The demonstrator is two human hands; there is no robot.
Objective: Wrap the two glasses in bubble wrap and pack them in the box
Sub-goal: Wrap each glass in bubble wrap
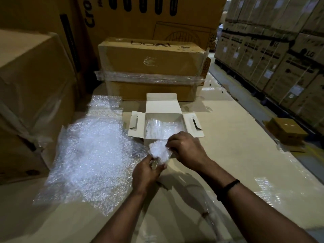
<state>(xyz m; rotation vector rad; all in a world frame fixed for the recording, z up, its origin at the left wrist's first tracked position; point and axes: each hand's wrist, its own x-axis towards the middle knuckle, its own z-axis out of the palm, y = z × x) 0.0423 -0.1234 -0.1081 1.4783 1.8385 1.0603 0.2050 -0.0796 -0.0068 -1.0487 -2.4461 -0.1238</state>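
A black band (231, 184) sits on my right wrist as both forearms reach out over the cardboard-covered worktop (236, 155). My left hand (145, 174) pinches the lower end of a wrapped glass (159, 151) from below, fingers curled round it, and my right hand (185, 151) grips its upper right side. The bundle looks like a crumpled, bright white wad of bubble wrap, the glass inside barely showing as a clear patch near my left fingers. It hangs just in front of the near edge of the small white box (163, 115), whose flaps stand open. Inside the box lies a second wrapped glass (157, 128), on its side. To the left a loose bubble wrap sheet (91, 151) spreads across the worktop. Beyond the box stands a long brown carton (150, 57) banded with clear film.
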